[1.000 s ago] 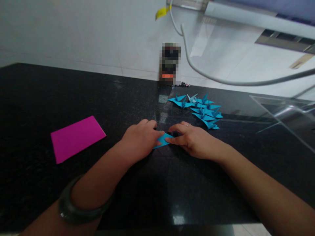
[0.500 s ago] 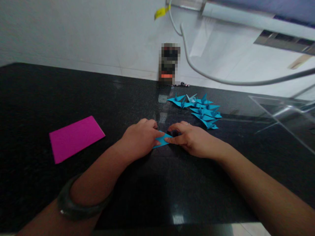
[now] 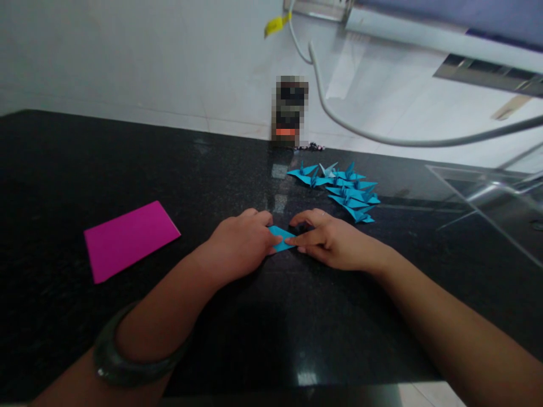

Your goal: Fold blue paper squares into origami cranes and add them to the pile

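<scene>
A small folded piece of blue paper [image 3: 280, 233] lies on the black countertop between my hands. My left hand [image 3: 245, 240] has its curled fingers on the paper's left end, thumb pressing its face. From the other side, my right hand [image 3: 324, 237] grips the right corner, its thumb and fingertips on the paper. Both hands partly cover the paper, so its full outline is hidden. Beyond my right hand sits a cluster of several blue folded paper cranes [image 3: 350, 192], with one paler crane [image 3: 328, 170] among them.
To the left lies a bright pink stack of paper [image 3: 132, 240]. A blurred-out upright object [image 3: 289, 110] leans against the wall, beside a small beaded string [image 3: 313, 147]. A grey cable [image 3: 382, 139] hangs at the right, above a clear acrylic stand [image 3: 487, 192].
My left fingers have closed in on the paper's left end, and my right fingertips have come together under its right corner. The whole view has shifted slightly.
</scene>
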Available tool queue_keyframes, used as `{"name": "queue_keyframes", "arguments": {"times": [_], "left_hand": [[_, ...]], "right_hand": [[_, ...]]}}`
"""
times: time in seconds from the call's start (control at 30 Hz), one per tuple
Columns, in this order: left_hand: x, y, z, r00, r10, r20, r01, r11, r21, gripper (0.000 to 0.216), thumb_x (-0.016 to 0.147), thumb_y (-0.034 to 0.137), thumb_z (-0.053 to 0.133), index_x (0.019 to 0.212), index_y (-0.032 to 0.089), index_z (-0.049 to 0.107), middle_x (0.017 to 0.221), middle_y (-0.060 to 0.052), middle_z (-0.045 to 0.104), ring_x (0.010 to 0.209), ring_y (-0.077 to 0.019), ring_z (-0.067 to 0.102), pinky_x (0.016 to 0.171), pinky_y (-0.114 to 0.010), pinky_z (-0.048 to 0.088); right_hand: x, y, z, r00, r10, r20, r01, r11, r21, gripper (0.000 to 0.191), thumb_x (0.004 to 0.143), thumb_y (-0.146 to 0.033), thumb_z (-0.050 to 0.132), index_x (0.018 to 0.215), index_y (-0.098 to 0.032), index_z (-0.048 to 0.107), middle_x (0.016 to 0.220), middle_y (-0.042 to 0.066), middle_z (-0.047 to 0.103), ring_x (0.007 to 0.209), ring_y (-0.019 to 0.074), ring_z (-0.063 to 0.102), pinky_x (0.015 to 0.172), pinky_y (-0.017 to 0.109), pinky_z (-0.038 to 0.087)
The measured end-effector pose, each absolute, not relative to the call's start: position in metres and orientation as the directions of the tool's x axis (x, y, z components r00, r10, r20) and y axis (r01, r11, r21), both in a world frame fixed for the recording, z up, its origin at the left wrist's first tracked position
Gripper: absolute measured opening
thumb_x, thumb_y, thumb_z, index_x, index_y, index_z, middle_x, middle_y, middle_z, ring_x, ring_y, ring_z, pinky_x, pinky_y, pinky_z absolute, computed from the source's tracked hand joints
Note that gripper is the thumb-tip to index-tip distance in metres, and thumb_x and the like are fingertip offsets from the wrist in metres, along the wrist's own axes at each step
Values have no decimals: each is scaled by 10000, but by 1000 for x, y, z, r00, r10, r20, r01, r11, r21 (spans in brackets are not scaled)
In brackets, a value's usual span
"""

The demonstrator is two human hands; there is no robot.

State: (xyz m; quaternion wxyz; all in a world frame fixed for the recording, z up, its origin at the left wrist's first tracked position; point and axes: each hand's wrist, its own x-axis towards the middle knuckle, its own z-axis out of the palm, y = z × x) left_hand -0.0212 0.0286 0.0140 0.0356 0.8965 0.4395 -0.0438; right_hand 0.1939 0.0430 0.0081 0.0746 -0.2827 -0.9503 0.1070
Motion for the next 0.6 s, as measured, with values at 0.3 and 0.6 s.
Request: {"name": "queue_keyframes", "arguments": {"times": [0.3,0.6], "left_hand": [[-19,29,13,606,790,-94,795,-603,68,262,850,365,450,893,247,681,1015,-67,555,935,-236,511,767,-347,433],[-18,28,10,580,810,-89,814,-571,111,264,851,333,439,870,232,682,1060,-83,545,959,-244,505,804,-381,433]], "right_hand": [[181,43,6,-786,615,67,598,783,-173,410,845,-188,417,1232,-192,553,1113,126,518,998,233,496,872,419,423],[182,40,17,-801,598,-26,598,798,-71,434,824,-190,422,1234,-235,557,1153,127,487,974,236,492,883,438,398]]}}
